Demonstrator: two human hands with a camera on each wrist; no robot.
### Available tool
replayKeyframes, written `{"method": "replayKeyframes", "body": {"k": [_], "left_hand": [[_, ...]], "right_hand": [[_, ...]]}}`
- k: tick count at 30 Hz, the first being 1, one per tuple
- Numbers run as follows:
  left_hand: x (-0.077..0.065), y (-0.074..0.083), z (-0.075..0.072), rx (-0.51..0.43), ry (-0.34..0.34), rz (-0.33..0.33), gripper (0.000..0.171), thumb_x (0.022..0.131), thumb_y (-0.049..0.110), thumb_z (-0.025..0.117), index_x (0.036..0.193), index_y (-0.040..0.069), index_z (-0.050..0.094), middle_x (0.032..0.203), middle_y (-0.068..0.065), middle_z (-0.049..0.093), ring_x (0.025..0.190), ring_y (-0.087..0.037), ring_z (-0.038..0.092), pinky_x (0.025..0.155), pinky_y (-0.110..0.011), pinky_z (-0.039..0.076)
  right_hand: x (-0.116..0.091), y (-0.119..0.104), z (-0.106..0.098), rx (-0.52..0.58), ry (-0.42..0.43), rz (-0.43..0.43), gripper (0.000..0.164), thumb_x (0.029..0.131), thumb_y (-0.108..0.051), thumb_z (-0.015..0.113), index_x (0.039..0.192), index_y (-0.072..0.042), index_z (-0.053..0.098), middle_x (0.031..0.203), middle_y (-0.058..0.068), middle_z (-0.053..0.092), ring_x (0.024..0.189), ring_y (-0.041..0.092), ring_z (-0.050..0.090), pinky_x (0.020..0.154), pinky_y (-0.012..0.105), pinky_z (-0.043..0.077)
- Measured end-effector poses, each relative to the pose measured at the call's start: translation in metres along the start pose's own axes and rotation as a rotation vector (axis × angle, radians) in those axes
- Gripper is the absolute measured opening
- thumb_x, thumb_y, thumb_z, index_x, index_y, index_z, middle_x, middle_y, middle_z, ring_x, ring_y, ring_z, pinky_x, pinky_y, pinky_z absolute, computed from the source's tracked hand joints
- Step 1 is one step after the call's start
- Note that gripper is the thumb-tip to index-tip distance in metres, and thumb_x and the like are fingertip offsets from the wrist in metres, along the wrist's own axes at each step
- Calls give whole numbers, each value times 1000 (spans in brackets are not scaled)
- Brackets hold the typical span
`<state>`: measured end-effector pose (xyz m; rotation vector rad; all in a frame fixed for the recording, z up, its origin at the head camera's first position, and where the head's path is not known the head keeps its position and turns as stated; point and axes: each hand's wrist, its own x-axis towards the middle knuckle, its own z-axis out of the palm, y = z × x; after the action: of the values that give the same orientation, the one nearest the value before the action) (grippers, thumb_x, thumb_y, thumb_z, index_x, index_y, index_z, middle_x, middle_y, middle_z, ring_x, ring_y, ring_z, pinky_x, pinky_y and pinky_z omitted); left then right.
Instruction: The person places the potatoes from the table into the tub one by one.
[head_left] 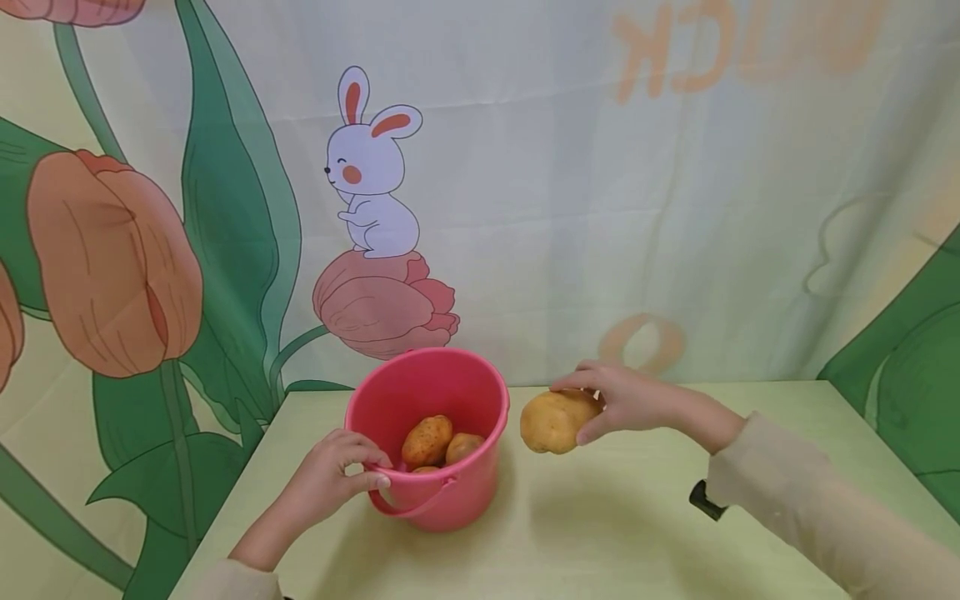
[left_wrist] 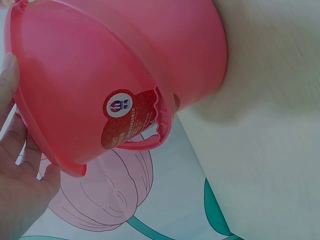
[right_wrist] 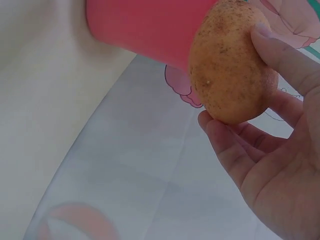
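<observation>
A pink bucket [head_left: 465, 492] stands tilted on the table, its mouth turned toward the head camera. Several potatoes [head_left: 427, 441] lie inside it, partly hidden by the near rim. My left hand [head_left: 326, 477] grips that rim at the near left, thumb outside and fingers over the edge. In the left wrist view the bucket's handle [left_wrist: 165, 120] hangs down beside a red label [left_wrist: 127, 120]. To the right of the bucket, my right hand [head_left: 618, 402] holds a large potato [head_left: 553, 422] above the table, between thumb and fingers.
The pale table [head_left: 637, 517] reaches back to a hanging cloth [head_left: 555, 208] printed with a rabbit and tulips. A small black object [head_left: 707, 500] shows at the right sleeve.
</observation>
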<state>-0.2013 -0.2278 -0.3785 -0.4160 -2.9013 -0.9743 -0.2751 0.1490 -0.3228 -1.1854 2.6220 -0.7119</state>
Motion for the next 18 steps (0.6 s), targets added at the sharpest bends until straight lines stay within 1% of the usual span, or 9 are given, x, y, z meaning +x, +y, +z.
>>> {"method": "replayKeyframes", "body": {"k": [4, 7, 11, 18], "left_hand": [[0, 1, 0, -2, -2, -4, 14, 67, 30, 73, 79, 24, 67, 87, 9, 60, 95, -16, 48, 71, -25, 50], [0, 1, 0, -4, -3, -5, 13, 68, 28, 73, 79, 24, 67, 88, 8, 60, 95, -16, 48, 71, -25, 50], [0, 1, 0, -14, -5, -12, 13, 67, 28, 73, 78, 25, 67, 88, 8, 60, 96, -16, 47, 70, -24, 50], [0, 2, 0, -21, -6, -19, 15, 68, 28, 73, 80, 21, 67, 89, 7, 60, 96, -17, 47, 71, -27, 51]], "right_hand": [[5, -7, -3, -3, -2, -20, 62, 69, -34, 74, 121, -9, 52, 99, 2, 52, 89, 14, 47, 72, 24, 45], [7, -11, -5, 1, -3, -33, 61, 69, -33, 74, 121, -9, 52, 99, 2, 52, 89, 14, 47, 72, 24, 45], [11, -18, -8, 13, -6, -46, 59, 69, -32, 74, 120, -10, 53, 99, 2, 52, 89, 13, 47, 72, 24, 45], [21, -31, -12, -6, -2, -63, 58, 70, -32, 73, 121, -13, 52, 99, 0, 53, 89, 13, 47, 73, 26, 45]]}}
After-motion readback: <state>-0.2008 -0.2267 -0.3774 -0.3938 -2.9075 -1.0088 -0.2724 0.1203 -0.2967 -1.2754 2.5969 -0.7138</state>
